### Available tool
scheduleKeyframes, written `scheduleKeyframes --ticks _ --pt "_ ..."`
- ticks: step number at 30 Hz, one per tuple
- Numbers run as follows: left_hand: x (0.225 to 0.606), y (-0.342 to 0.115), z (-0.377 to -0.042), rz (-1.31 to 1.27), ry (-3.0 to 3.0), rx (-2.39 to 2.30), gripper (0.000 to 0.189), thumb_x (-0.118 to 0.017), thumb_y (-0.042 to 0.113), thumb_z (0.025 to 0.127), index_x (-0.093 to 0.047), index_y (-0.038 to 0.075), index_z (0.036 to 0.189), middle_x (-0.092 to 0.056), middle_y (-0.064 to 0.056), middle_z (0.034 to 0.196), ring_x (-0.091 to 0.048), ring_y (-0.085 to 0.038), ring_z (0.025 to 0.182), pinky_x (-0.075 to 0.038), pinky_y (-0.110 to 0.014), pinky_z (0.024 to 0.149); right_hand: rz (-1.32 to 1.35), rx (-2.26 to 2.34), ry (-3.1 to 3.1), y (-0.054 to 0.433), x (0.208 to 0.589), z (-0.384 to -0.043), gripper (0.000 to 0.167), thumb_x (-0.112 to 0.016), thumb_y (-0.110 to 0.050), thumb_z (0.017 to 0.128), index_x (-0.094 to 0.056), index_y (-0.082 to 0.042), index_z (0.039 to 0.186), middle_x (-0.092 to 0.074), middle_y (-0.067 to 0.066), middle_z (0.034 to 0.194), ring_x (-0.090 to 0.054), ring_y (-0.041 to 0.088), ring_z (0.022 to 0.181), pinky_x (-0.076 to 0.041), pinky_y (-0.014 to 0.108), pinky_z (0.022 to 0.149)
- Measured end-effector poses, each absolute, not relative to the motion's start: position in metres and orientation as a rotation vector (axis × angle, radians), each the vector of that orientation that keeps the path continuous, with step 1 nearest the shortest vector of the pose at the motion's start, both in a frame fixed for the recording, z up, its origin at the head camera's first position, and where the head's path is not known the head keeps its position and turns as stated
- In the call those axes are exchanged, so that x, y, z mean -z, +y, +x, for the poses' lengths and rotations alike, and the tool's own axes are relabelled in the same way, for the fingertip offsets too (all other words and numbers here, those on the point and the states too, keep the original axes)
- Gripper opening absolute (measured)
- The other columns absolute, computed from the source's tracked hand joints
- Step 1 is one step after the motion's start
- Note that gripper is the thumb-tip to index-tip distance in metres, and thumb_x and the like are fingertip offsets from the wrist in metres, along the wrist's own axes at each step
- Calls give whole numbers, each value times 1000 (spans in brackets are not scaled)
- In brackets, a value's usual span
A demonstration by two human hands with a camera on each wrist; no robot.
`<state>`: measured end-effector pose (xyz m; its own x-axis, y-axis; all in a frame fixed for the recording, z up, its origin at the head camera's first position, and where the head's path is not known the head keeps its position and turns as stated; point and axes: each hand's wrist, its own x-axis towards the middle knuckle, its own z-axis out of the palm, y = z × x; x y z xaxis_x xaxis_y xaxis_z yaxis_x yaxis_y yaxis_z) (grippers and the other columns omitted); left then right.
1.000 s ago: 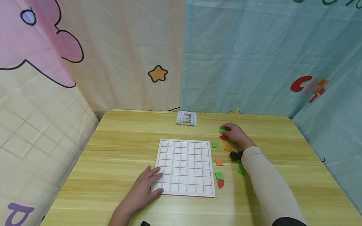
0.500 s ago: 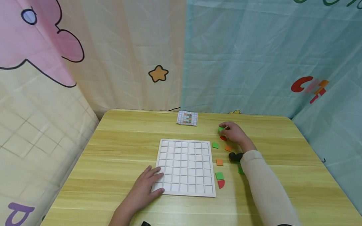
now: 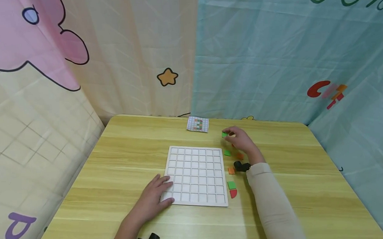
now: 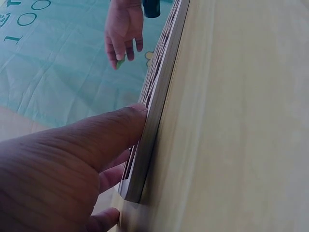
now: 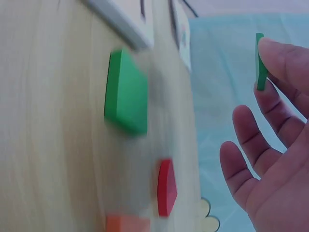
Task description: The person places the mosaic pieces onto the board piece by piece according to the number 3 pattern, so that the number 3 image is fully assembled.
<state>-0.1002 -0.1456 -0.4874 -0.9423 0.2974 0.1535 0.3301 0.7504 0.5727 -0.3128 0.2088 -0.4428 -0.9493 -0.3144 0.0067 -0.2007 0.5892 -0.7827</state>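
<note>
The spread left hand touches the white grid board, not filled yet; the right hand pinches a flat green square past its far corner; red, orange and green pieces wait right.

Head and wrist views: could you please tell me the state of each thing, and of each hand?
Right hand, pinching a green tile
Green tile, lifted off the table
Left hand, touching the grid board's edge
Grid board, flat on the table
Printed card, on the table, pattern up
Loose tiles, flat on the table beside the grid board
</note>
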Motion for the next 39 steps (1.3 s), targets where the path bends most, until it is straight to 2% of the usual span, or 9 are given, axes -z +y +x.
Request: scheduleKeyframes --ticks 4,6,15,25,32,39 --pt "487 -146 -100 -521 -2885 961 51 -80 25 83 -65 3 128 -54 -13 142 -34 -45 140 -27 -60 113 -505 1318 2666 198 445 -308 31 -60 -12 99 -61 -3 130 -53 15 131 -47 35 120 -45 49 97" --pt "487 -146 -100 -521 -2884 962 51 -80 25 83 -65 3 128 -54 -13 141 -34 -45 140 -27 -60 113 -521 1331 2651 193 445 -305 31 -60 -12 99 -61 -3 129 -53 14 129 -47 34 119 -44 51 100" --pt "489 -145 -101 -524 -2881 948 51 -81 25 83 -65 4 128 -54 -12 141 -34 -45 140 -27 -60 113 -523 1363 2600 166 448 -292 30 -61 -12 99 -61 -4 128 -54 11 128 -47 32 118 -45 47 96" --pt "490 -144 -101 -515 -2873 918 52 -81 26 82 -65 4 127 -55 -12 140 -35 -45 139 -27 -59 114 -534 1355 2575 143 454 -281 25 -64 -9 96 -66 -7 121 -58 8 123 -49 30 116 -44 48 98" --pt "491 -142 -100 -520 -2879 885 51 -80 27 83 -65 4 126 -55 -13 140 -35 -46 138 -27 -60 113 -533 1360 2573 127 461 -273 23 -67 -9 94 -68 -8 118 -60 5 119 -52 27 111 -46 43 95" --pt "490 -142 -101 -526 -2876 884 50 -80 27 84 -65 4 126 -55 -13 140 -35 -46 138 -27 -60 113 -535 1380 2540 111 464 -262 23 -66 -8 94 -68 -9 117 -60 4 117 -52 27 113 -46 46 98"
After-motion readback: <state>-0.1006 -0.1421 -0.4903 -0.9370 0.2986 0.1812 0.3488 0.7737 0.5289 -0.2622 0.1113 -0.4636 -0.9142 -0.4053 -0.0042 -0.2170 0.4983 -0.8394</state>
